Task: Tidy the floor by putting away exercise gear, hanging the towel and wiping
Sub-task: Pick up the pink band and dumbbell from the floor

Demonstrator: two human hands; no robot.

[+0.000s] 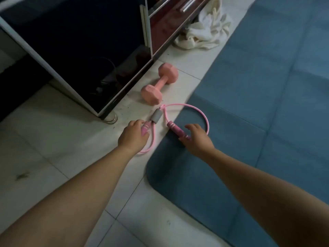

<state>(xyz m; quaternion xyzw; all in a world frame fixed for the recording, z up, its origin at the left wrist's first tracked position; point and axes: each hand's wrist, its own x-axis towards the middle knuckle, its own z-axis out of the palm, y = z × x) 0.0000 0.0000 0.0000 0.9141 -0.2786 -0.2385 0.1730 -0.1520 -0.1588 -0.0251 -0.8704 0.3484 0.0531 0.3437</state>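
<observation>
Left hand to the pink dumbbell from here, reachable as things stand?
Probably yes. The dumbbell lies uncovered on the tile floor just beyond the left hand, with only the rope's grey sleeve between. But that hand grips a rope handle, so it would have to let go first.
</observation>
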